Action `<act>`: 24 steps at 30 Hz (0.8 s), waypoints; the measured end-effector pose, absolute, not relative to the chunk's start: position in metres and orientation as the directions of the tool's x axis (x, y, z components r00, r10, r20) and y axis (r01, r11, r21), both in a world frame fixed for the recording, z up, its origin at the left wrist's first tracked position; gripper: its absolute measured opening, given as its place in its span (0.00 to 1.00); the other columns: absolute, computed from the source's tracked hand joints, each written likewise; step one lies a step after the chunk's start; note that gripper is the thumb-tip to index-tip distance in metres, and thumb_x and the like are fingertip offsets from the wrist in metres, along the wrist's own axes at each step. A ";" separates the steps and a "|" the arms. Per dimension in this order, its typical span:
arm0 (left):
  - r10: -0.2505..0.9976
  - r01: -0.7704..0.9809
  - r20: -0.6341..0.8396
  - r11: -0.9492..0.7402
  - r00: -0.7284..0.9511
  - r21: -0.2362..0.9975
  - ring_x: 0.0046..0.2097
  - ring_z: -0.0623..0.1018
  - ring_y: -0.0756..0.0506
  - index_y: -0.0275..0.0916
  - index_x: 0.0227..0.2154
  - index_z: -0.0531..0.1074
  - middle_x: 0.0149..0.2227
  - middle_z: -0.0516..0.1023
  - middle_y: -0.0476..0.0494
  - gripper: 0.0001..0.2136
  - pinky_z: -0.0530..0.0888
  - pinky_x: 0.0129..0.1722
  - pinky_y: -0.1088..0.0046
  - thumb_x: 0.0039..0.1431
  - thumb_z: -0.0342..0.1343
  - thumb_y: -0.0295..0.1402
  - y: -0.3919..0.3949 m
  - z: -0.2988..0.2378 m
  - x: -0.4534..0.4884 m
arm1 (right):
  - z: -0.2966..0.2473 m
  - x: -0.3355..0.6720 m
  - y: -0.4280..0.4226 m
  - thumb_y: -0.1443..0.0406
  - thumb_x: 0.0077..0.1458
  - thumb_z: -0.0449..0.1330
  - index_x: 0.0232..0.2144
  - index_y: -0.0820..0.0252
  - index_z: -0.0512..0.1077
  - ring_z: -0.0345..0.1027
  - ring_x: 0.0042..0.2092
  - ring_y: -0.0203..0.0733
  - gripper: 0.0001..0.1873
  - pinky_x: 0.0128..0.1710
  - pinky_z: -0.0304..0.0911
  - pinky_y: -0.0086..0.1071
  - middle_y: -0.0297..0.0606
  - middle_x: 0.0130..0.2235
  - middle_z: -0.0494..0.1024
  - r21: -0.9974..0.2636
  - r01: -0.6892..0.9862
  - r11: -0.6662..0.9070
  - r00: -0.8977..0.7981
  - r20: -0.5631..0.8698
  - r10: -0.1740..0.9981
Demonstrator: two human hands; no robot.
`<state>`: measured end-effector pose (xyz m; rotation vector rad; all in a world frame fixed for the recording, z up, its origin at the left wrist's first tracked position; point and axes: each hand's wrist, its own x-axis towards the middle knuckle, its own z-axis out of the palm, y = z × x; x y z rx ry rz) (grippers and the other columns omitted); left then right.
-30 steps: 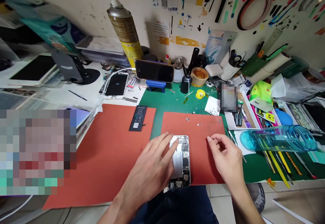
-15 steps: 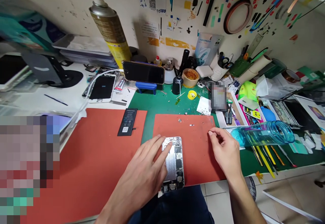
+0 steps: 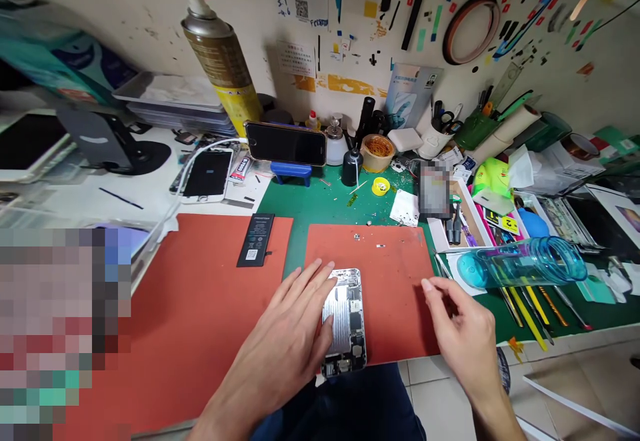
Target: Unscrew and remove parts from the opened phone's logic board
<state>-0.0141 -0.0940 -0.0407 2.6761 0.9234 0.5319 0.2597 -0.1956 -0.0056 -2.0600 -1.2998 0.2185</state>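
An opened smartphone (image 3: 345, 318) lies at the front edge of the red mat, its circuit board and bare silver battery bay facing up. Over its left side rests my left hand (image 3: 290, 321), fingers stretched out and the thumb touching the phone. To the right of the phone, above the mat's right edge, my right hand (image 3: 463, 321) is closed in a pinch. Whatever its thumb and forefinger hold, if anything, is too small to make out. A black phone battery (image 3: 256, 240) lies on the mat farther left.
Tiny parts (image 3: 381, 246) are scattered on the right red mat (image 3: 400, 294). A blue bottle (image 3: 523, 261) lies on its side at the right, near several thin tools (image 3: 529, 318). Behind, a phone (image 3: 286, 143) leans on a blue stand, and a spray can (image 3: 220, 61) stands farther left.
My right hand has moved slightly toward me and to the right, still pinched. The fingers of my left hand have shifted a little on the phone. The view has turned slightly left.
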 end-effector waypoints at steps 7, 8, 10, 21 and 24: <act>0.628 0.546 0.251 -0.771 0.736 0.328 0.78 0.59 0.35 0.36 0.65 0.65 0.75 0.65 0.34 0.20 0.65 0.74 0.43 0.74 0.49 0.30 -0.092 -0.046 -0.014 | -0.050 0.154 -0.246 0.38 0.57 0.69 0.63 0.62 0.68 0.78 0.53 0.69 0.45 0.45 0.79 0.56 0.61 0.54 0.80 -0.469 0.883 -0.036 0.271 0.444 0.854; 0.627 0.547 0.243 -0.771 0.740 0.325 0.78 0.58 0.35 0.36 0.65 0.66 0.75 0.65 0.34 0.19 0.64 0.74 0.43 0.74 0.48 0.29 -0.091 -0.047 -0.015 | -0.057 0.138 -0.245 0.36 0.56 0.68 0.64 0.63 0.67 0.77 0.53 0.72 0.48 0.45 0.79 0.59 0.63 0.55 0.79 -0.461 0.886 -0.046 0.271 0.436 0.859; 0.625 0.543 0.240 -0.772 0.743 0.330 0.79 0.57 0.35 0.37 0.63 0.66 0.74 0.66 0.34 0.18 0.63 0.75 0.42 0.74 0.46 0.28 -0.089 -0.051 -0.018 | -0.066 0.113 -0.240 0.40 0.62 0.65 0.65 0.63 0.65 0.76 0.54 0.75 0.43 0.47 0.77 0.64 0.64 0.55 0.78 -0.443 0.891 -0.102 0.304 0.414 0.858; 0.654 0.488 0.404 -0.752 0.640 0.444 0.68 0.74 0.29 0.47 0.65 0.66 0.61 0.78 0.35 0.20 0.64 0.72 0.33 0.73 0.52 0.34 -0.083 -0.062 -0.037 | -0.014 0.188 -0.216 0.68 0.57 0.61 0.62 0.64 0.66 0.74 0.55 0.56 0.29 0.57 0.76 0.49 0.51 0.57 0.80 -0.470 0.872 0.136 -0.045 0.200 0.979; 0.608 0.434 0.290 -0.759 0.739 0.486 0.71 0.70 0.27 0.53 0.73 0.59 0.73 0.68 0.41 0.28 0.67 0.72 0.34 0.72 0.54 0.42 -0.078 -0.071 -0.045 | -0.001 0.218 -0.210 0.66 0.67 0.62 0.65 0.63 0.66 0.70 0.64 0.48 0.26 0.67 0.69 0.41 0.48 0.63 0.78 -0.475 0.849 0.233 -0.151 0.206 0.967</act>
